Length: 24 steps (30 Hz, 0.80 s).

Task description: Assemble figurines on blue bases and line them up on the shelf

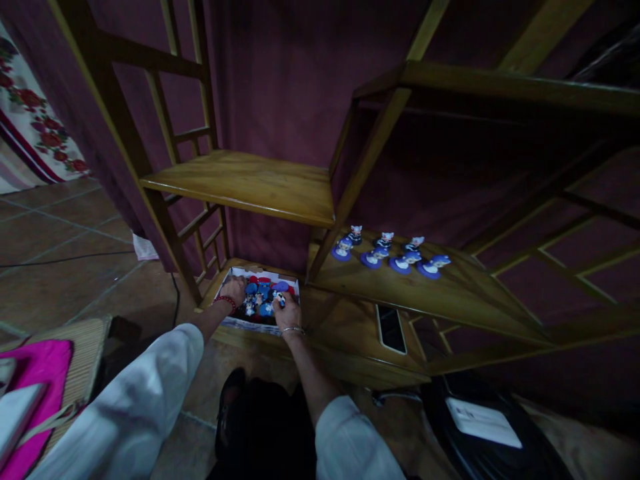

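wooden shelf (450, 300) bears seven figurines (375, 257) set upright, others (258, 300) being left in the box (250, 324) below, where the right hand (289, 313) pinches one figurine (279, 297) between closed fingers; left hand (234, 289) grip cannot be determined.

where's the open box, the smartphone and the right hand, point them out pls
Open box (251, 326): head view, on its near wall
Smartphone (392, 329): head view, on its dark screen
Right hand (289, 315): head view, on the back of the hand

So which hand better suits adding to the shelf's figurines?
Probably the right hand: it seems to hold a figurine and is nearer that shelf; the left hand is farther left, in the box.
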Tool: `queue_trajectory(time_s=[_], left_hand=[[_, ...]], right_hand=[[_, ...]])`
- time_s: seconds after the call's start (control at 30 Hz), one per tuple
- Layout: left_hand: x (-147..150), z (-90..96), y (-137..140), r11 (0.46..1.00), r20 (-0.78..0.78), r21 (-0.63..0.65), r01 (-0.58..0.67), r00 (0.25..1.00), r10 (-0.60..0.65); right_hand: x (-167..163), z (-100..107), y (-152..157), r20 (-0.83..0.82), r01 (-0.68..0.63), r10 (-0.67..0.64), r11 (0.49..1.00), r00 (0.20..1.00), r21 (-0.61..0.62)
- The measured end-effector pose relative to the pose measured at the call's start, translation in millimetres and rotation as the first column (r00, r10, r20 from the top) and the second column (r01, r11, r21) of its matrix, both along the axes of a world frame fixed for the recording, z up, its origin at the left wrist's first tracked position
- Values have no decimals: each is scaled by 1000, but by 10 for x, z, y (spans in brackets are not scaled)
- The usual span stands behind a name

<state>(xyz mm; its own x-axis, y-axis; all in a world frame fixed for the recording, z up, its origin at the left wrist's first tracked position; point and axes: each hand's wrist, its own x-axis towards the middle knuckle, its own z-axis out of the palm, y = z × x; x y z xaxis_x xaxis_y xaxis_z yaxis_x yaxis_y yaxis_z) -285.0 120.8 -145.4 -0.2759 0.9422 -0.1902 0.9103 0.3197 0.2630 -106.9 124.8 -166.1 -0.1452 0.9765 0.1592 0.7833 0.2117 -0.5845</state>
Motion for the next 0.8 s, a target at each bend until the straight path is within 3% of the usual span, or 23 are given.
queue_trajectory(time_s=[0.17, 0.5, 0.63, 0.8], left_hand=[[191, 89, -120, 989, 132, 149, -23, 991, 3], [663, 503, -560, 943, 377, 330, 49, 909, -179], [820, 626, -708, 919, 508, 392, 41, 823, -254], [983, 713, -858, 916, 682, 397, 47, 654, -329]], right_hand=[[33, 92, -105, -87, 8, -6, 1000, 996, 26], [185, 540, -437, -232, 17, -5, 999, 973, 47], [286, 690, -568, -243, 16, 5, 996, 970, 87], [444, 814, -714, -269, 16, 9, 996, 963, 89]])
